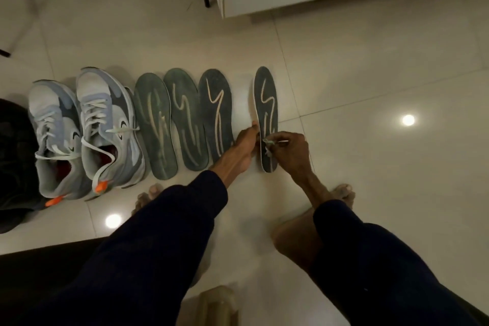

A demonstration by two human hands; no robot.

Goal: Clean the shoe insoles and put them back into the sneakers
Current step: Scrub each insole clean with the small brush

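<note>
Because the fourth insole point(266, 103) stands tilted up on its long edge, apart from the rest, it is plainly the one being worked on. The left hand point(244, 141) pinches its pale rim on the heel half, thumb and fingers closed on the edge. The right hand point(289, 152) has its fingers curled round a small pale object point(269, 143) held against the insole's dark face. Whether that object is a wipe or a little brush is too small to tell. The three other insoles point(185, 116) lie flat, side by side, on the glossy tiled floor point(370, 74), between the held one and the pair of grey sneakers point(108, 127), whose mouths gape with the laces loose.

I judge the insole to be light, thin and springy, probably foam under a cloth face. It should bend easily along its length, so the far toe end is likely to flop if rubbed unsupported. The hold seems best kept on the rim, close beside wherever the rubbing falls. The cloth face should give the fingers good purchase, though the edge resting on the shiny tile may skate. It is hardly fragile, but a sharp fold could crease it. For refitting, a grip at the heel with the toe fed in first looks soundest.
</note>
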